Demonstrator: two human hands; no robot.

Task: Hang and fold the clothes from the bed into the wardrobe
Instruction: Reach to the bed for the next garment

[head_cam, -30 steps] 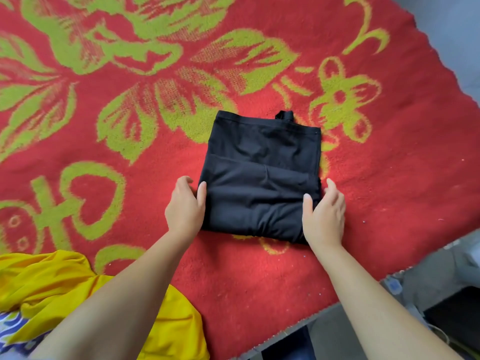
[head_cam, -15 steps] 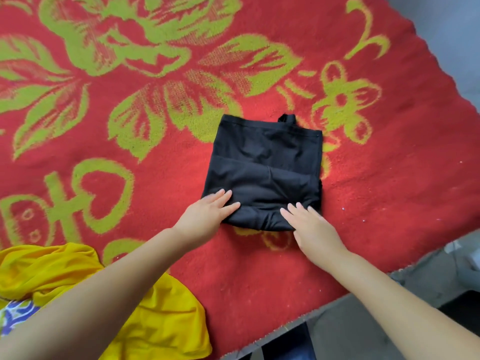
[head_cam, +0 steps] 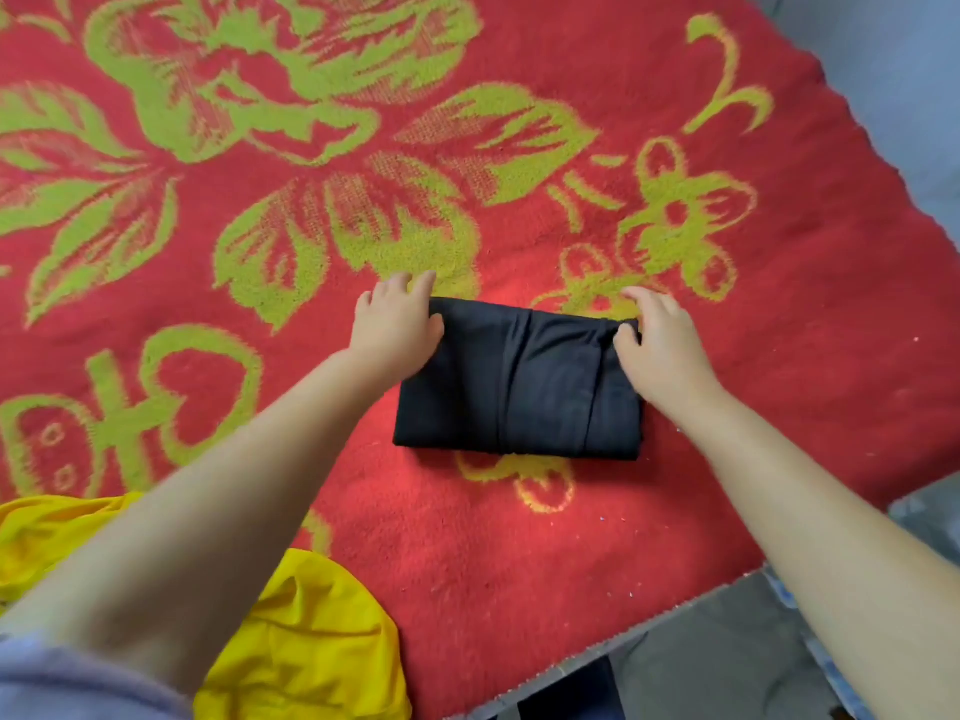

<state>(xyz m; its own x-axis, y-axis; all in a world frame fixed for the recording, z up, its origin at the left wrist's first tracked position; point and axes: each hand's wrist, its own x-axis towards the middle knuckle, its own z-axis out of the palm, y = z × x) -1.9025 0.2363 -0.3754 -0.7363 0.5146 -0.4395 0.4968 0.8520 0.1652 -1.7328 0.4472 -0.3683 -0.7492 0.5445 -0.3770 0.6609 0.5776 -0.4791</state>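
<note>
On the bed, a thick red blanket [head_cam: 675, 418] with a fuzzy, towel-like pile and a woven yellow-green pattern of flowers and leaves is spread flat. A black garment [head_cam: 519, 387] of smooth, matte cloth is laid on it, folded into a compact, roughly rectangular bundle with soft vertical creases running across its top layer. The far left corner of the bundle is gripped by the left hand [head_cam: 397, 330], whose fingers are curled over the far edge while the thumb is pressed along the top. The far right corner is pinched by the right hand [head_cam: 657, 345], with the thumb set on the upper surface and the fingers bent over the edge behind it. The near edge of the bundle is left lying flat on the blanket, between the two forearms. At the lower left, a crumpled yellow cloth [head_cam: 322, 641] with a slight sheen is seen near the bed's edge, partly hidden by the left arm.
</note>
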